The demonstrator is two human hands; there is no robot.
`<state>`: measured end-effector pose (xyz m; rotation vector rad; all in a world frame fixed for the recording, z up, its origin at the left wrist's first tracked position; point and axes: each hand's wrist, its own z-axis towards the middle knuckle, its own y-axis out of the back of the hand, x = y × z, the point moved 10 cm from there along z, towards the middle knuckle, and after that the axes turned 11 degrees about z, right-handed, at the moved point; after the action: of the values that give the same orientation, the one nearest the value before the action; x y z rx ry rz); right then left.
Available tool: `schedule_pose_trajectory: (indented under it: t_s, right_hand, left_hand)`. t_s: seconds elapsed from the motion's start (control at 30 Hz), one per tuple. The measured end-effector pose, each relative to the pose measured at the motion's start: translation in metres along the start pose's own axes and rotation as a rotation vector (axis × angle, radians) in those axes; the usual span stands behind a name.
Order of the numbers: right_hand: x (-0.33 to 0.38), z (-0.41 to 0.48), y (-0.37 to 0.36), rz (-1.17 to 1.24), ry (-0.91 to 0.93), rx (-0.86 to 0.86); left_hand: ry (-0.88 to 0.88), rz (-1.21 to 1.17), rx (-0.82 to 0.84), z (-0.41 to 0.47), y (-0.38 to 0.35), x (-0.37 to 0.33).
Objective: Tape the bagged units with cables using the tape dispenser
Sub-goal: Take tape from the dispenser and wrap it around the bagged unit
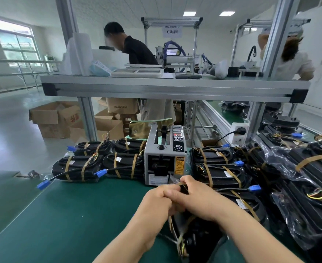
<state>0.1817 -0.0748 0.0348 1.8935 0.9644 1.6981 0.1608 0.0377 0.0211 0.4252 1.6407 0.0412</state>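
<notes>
A black bagged unit [196,242] with a coiled cable stands on edge on the green mat, just in front of the grey tape dispenser [165,158]. My left hand [157,204] grips its top from the left, fingers curled. My right hand [196,198] closes over the top from the right and pinches a strip of tan tape [181,184] there. Tan tape strips also wrap the unit lower down. Both hands hide most of the unit's top edge.
Taped units [80,168] with blue connectors lie in rows left of the dispenser. More taped and bagged units [222,173] are stacked to the right. An aluminium shelf frame [175,88] crosses above. Two people work beyond it, and cardboard boxes [54,118] stand on the floor.
</notes>
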Motion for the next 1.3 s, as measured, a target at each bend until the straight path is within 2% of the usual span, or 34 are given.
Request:
schedule_pose_trajectory:
  t_s: [0.1, 0.2, 0.23, 0.3, 0.43, 0.5, 0.57, 0.63, 0.73, 0.8, 0.9, 0.97, 1.1, 1.17, 1.3]
  right_hand:
    - [0.003, -0.002, -0.002, -0.142, 0.004, 0.077]
    - [0.008, -0.005, -0.003, -0.196, 0.028, 0.168]
    - [0.011, -0.007, -0.005, -0.190, 0.051, 0.196]
    - [0.021, -0.014, -0.010, -0.152, 0.113, 0.269]
    - [0.052, -0.026, -0.025, -0.035, 0.203, 0.434]
    - [0.068, -0.027, -0.033, -0.021, 0.251, 0.457]
    - [0.087, -0.023, -0.044, -0.029, 0.294, 0.394]
    - [0.113, -0.017, -0.049, -0.075, 0.387, 0.207]
    - [0.153, -0.017, -0.049, -0.224, 0.549, -0.070]
    - [0.171, -0.019, -0.048, -0.288, 0.638, -0.155]
    - [0.187, -0.028, -0.049, -0.306, 0.773, -0.203]
    - [0.187, -0.029, -0.049, -0.188, 0.793, -0.194]
    - [0.169, 0.000, -0.046, 0.011, 0.713, -0.191]
    - [0.162, 0.019, -0.049, 0.045, 0.665, -0.178]
    - [0.149, 0.055, -0.062, 0.028, 0.606, -0.086]
  left_hand:
    - [0.023, -0.061, -0.055, -0.002, 0.019, 0.015]
    - [0.036, 0.108, -0.260, -0.002, 0.052, 0.035]
    - [0.029, 0.172, -0.282, -0.004, 0.057, 0.039]
    - [-0.002, 0.249, -0.215, -0.006, 0.059, 0.047]
    - [-0.201, 0.126, 0.081, -0.023, 0.056, 0.043]
    - [-0.271, 0.092, 0.033, -0.031, 0.073, 0.038]
    - [-0.251, -0.004, -0.137, -0.032, 0.097, 0.041]
    - [-0.189, -0.104, -0.304, -0.033, 0.120, 0.045]
    - [-0.126, -0.180, -0.375, -0.030, 0.148, 0.042]
    - [-0.131, -0.201, -0.368, -0.026, 0.166, 0.031]
    - [-0.078, -0.273, -0.432, -0.007, 0.208, 0.026]
    - [0.033, -0.370, -0.470, 0.018, 0.242, 0.035]
    - [0.211, -0.320, -0.403, 0.081, 0.289, 0.036]
    - [0.215, -0.312, -0.431, 0.113, 0.301, 0.032]
    - [0.213, -0.450, -0.443, 0.185, 0.302, 0.036]
